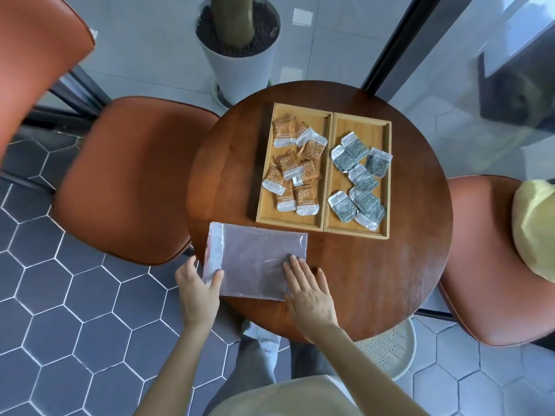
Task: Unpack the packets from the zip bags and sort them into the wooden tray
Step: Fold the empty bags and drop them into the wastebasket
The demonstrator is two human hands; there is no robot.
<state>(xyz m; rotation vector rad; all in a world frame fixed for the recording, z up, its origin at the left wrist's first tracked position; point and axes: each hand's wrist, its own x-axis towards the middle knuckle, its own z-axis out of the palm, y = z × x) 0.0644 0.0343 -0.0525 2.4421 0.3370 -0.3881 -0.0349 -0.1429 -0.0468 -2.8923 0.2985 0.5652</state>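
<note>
**Flattening the emptied zip bag**

The left hand [198,291] pinched the zip bag [255,262] at its near-left sealed edge; the right hand [309,295] lay spread and flat on its near-right corner. The bag appeared empty, lying on the round table [405,265] just near of the wooden tray [327,175]. Orange packets [292,166] filled the left compartment, grey packets [357,181] the right. Sorting seemed complete; next, setting the bag aside.

Round table [405,265]: tray [327,232], seemingly empty bag [255,259]
</note>
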